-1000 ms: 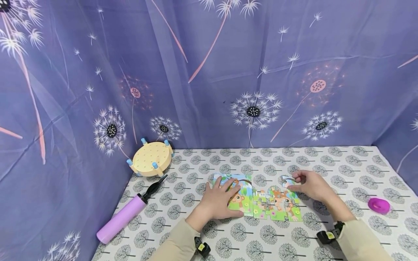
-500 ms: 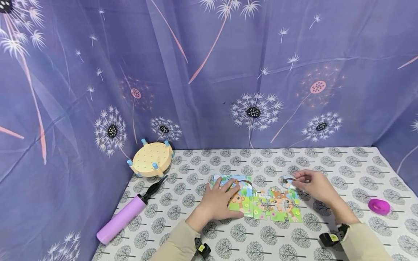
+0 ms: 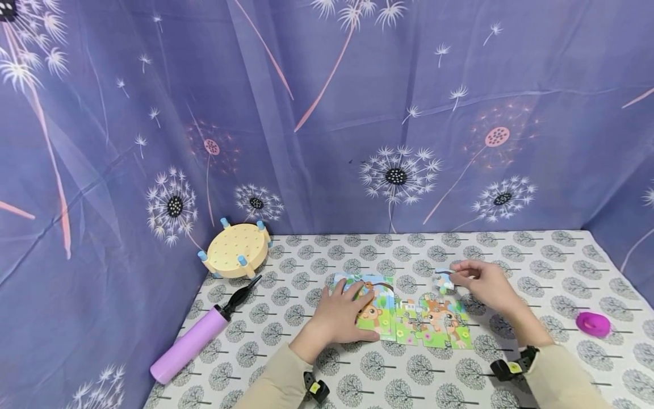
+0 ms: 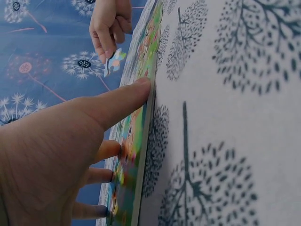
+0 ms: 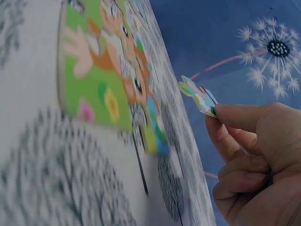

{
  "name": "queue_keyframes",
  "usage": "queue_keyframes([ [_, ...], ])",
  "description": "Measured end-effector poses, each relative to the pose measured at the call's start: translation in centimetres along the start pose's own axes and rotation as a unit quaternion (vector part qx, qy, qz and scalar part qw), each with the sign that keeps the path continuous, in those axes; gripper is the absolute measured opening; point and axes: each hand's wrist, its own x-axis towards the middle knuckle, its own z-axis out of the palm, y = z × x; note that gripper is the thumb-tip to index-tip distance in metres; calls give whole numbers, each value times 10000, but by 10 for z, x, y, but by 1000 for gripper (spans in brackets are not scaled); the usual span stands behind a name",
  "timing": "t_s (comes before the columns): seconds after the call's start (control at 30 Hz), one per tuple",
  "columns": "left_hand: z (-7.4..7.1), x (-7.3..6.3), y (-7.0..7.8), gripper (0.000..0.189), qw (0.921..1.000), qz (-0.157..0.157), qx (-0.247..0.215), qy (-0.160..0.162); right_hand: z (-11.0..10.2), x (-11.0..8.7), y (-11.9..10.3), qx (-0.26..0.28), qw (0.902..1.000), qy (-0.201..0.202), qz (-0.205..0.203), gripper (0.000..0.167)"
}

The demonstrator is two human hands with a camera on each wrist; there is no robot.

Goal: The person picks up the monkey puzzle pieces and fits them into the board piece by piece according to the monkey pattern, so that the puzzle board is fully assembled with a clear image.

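Observation:
My left hand (image 3: 343, 315) rests with spread, straight fingers on a square puzzle picture of a monkey (image 3: 386, 312). In the left wrist view its thumb (image 4: 127, 99) lies along the near edge. To the right, several joined jigsaw pieces (image 3: 434, 332) show another monkey, with gaps along the far side. My right hand (image 3: 487, 287) pinches a single jigsaw piece (image 3: 443, 280) between thumb and fingertips, beyond the joined pieces. In the right wrist view this piece (image 5: 200, 96) is blue and green with a dark line, tilted and held above the cloth.
A pale yellow round stool-like toy with blue-tipped legs (image 3: 237, 250) lies at the back left. Before it lies a purple hand pump with a black nozzle (image 3: 191, 343). A small magenta dish-like object (image 3: 592, 324) sits at the right. A dandelion-print curtain (image 3: 327, 170) stands behind the table.
My right hand has shifted the pinched jigsaw piece slightly left and away, off the far right corner of the joined pieces. My left hand stays where it was.

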Motion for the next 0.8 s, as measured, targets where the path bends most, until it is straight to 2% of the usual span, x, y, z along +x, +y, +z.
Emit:
queue_keyframes([
  [0.33,-1,-2,0,99,9998,-41,-177,66,34,13,-24,614,9975,-327,98,32],
  [0.8,0,-1,-1,100,9999,-70,-109,34,87,28,-59,798,9941,-742,3,28],
])
